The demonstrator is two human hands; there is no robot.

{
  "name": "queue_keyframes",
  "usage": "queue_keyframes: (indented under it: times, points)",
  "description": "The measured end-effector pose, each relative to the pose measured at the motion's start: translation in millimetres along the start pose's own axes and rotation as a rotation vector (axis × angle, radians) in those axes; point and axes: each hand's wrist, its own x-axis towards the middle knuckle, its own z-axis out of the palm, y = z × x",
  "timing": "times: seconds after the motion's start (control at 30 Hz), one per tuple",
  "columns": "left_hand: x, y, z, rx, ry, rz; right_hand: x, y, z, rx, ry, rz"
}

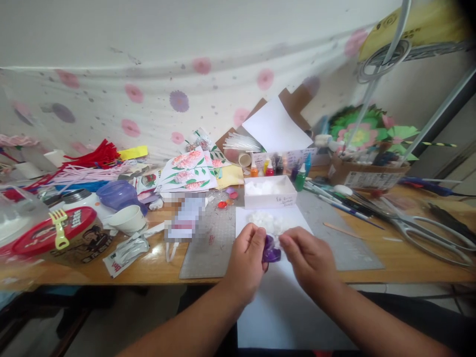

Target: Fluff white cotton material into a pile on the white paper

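A brown wooden table [156,265] carries a grey gridded cutting mat [211,248]. A smooth white paper sheet [271,302] lies over the mat and hangs past the table's near edge. At the right stands a brown cardboard box [405,173], its white label [366,179] too blurred to read. At the left, a round tub with a red lid [84,243] bears dark printed characters and a drawn figure; the characters cannot be read. Beyond the hands, an open white box [255,200] shows handwriting low on its near side, illegible here.

The left hand [243,260] clamps a glossy deep-purple piece [272,254] between thumb and fingers. The right hand [312,255] bunches its thumb and fingers together; whether they close on anything, I cannot tell. Behind both is a fluffy white heap [265,218].

The purple piece sits between the hands, above the sheet, its uncovered part facing right, toward the right fingertips. Fingers and blur hide its long axis.
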Motion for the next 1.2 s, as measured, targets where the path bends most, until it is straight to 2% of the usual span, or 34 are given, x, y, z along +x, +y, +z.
queue_keyframes:
  times: [0.1, 0.17, 0.27, 0.37, 0.5, 0.63, 0.8, 0.87, 1.07, 1.2]
  points:
    - [0, 4, -5.1, -0.088, -0.073, -0.058, 0, 5, -7, 0.028, 0.066, 0.013]
    - [-1, 4, -7.1, -0.067, -0.139, -0.079, -1, 8, -10, 0.043, 0.102, 0.001]
    - [-4, 3, -5.7, -0.005, -0.213, -0.042, -3, 8, -11, 0.068, 0.114, -0.018]
    - [-6, 1, 1.3, 0.025, -0.226, -0.012, -5, 2, -10, 0.079, 0.091, -0.024]
    - [-8, -10, 13.0, 0.04, -0.145, 0.055, -6, -8, -7, 0.014, 0.102, -0.004]
    - [-11, -23, 21.2, 0.069, -0.044, 0.127, -5, -13, -2, -0.042, 0.086, -0.044]
    - [-12, -17, 20.2, 0.216, -0.02, 0.214, -1, -9, 0, -0.05, 0.097, -0.079]
    - [-9, -12, 16.0, 0.234, -0.061, 0.178, 0, -6, -1, -0.038, 0.062, -0.08]
    - [-3, -6, 5.8, 0.103, -0.182, -0.067, 4, 3, -3, 0.044, -0.018, 0.02]
    - [-4, -2, 5.1, 0.11, -0.227, -0.064, 4, 6, -4, 0.009, -0.079, -0.009]
